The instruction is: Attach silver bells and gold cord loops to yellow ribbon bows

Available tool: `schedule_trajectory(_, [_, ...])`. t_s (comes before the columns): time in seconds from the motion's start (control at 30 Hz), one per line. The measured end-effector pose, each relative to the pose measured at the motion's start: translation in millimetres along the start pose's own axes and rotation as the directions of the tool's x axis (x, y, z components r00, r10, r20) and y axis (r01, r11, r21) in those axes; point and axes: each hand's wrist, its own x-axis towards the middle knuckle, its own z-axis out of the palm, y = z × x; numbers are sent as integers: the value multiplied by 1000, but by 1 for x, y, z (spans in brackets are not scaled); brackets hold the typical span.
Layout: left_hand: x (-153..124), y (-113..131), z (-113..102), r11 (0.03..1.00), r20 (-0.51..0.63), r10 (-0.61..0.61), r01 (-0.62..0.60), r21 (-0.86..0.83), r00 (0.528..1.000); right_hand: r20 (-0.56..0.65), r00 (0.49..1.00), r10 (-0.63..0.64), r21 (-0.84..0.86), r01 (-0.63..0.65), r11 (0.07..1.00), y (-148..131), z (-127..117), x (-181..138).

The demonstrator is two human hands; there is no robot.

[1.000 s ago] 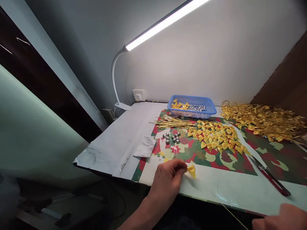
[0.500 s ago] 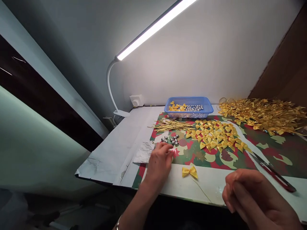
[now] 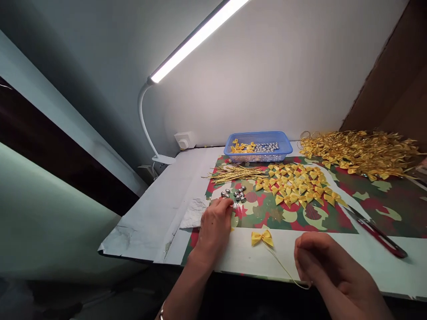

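A yellow ribbon bow lies on the white strip at the table's front, between my two hands. From it a thin pale-yellow cord curves down past the edge to the lower fingers of my right hand, which is closed. My left hand rests on the table with its fingers drawn together, just below several small shiny silver beads. Its fingertips are partly hidden, so what they may pinch does not show. Beside that hand lies a crumpled white paper.
Many yellow bows spread over the camouflage-patterned mat, near a bundle of golden ties. Behind stands a blue basket holding bows and beads. Scissors lie right, below a golden heap. A lamp lights the table.
My right hand has come left, closer to the bow, and more of the slack cord shows. My left fingers have drawn in slightly below the beads. The whole view has shifted a little.
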Motion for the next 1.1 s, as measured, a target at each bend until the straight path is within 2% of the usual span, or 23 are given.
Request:
schedule_trajectory(0.1, [-12,2,-2,981,44,-50,57,-184,998,90,974,-206,-85,214,973,7,-1,8])
schedule_trajectory(0.2, [-29,9,-4,908,201,-100,172,-382,974,184,911,-368,-142,395,908,13,4,15])
schedule_trajectory(0.3, [-43,20,-7,799,343,-113,291,-527,932,202,903,-380,-175,415,893,17,13,15])
schedule_trajectory(0.4, [-50,32,-12,573,455,-140,447,-687,879,168,915,-368,-182,395,900,18,22,12])
schedule_trajectory(0.47, [-52,36,-15,489,480,-144,484,-726,865,168,911,-375,-188,404,895,17,25,10])
schedule_trajectory(0.67, [-54,41,-18,503,445,-136,449,-739,885,172,910,-378,-193,408,893,13,25,9])
schedule_trajectory(0.87, [-58,40,-16,566,386,-137,392,-725,912,161,919,-361,-196,388,901,11,27,7])
schedule_trajectory(1.1, [-61,35,-11,613,316,-85,299,-731,945,148,928,-341,-219,367,904,9,26,6])
